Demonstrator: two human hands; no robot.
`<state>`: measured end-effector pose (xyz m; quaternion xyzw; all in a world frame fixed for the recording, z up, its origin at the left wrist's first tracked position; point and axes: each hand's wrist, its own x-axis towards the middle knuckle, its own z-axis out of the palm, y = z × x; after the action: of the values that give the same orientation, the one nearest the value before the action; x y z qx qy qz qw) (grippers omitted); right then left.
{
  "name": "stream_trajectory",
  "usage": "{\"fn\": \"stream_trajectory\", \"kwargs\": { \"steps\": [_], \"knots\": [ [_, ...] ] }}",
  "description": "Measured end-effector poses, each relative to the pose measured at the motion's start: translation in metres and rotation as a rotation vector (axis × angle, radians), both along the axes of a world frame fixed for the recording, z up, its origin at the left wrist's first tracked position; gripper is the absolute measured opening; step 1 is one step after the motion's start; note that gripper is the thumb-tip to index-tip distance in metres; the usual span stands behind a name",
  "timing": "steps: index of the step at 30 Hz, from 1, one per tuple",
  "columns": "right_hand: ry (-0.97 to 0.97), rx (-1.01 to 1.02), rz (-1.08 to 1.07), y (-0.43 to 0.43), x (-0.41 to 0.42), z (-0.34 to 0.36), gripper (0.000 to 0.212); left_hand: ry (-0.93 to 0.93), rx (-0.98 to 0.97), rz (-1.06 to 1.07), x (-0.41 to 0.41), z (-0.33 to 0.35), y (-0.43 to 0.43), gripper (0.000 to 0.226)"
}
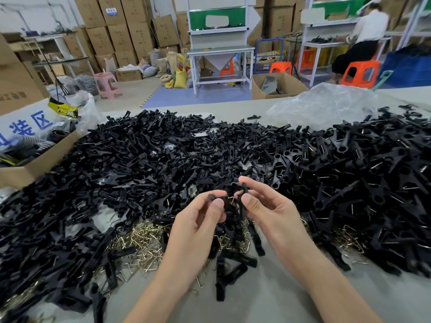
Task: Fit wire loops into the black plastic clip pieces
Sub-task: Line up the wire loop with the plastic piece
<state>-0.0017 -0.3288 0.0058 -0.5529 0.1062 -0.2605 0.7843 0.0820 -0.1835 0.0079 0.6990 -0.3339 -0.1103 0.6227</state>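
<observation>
Head view: a black plastic clip piece [229, 206] is held above the grey table top [268, 299], between both hands. It is pinched at its left end by the left hand [198, 222], thumb and curled forefinger closed on it. A second black clip piece [244, 192] is gripped upright between thumb and forefinger of the right hand [270, 210], just beside the first. A thin brass-coloured wire loop [230, 199] is seen between the two sets of fingertips, touching the black pieces; whether it is seated in either piece cannot be told.

Beneath and around the hands, a wide heap of loose black clip pieces [163, 155] is spread across the table from the left edge to the right. Below the left hand, a scatter of bare brass-coloured wire loops [140, 241] lies on the table top, partly covered by black pieces. To the right, a mound of black clips with wires showing in them [373, 171] is piled. A crumpled clear plastic bag [321, 106] rests behind that mound. At the left edge, an open brown cardboard box [35, 164] stands against the heap. Far behind, a person in a white top [368, 26] is seated at a workbench.
</observation>
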Motion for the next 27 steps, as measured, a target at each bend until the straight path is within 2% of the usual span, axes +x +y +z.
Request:
{"fn": "stream_trajectory", "kwargs": {
  "steps": [3, 7, 19, 27],
  "knots": [
    [0.01, -0.023, 0.004, -0.0005, -0.0006, 0.0002, 0.043, 0.032, 0.017, -0.041, 0.001, -0.0022, 0.0004, 0.028],
    [0.058, -0.114, 0.069, 0.0017, -0.0017, -0.001, 0.04, -0.036, 0.089, -0.027, 0.0005, -0.003, -0.0004, 0.031],
    [0.084, -0.139, 0.118, 0.004, -0.0009, -0.0006, 0.034, -0.084, 0.114, -0.027, -0.0029, 0.0024, 0.0009, 0.045],
    [0.085, -0.091, 0.146, 0.0027, -0.002, -0.0009, 0.038, -0.066, 0.126, -0.09, -0.0053, 0.0049, 0.002, 0.035]
  ]
}}
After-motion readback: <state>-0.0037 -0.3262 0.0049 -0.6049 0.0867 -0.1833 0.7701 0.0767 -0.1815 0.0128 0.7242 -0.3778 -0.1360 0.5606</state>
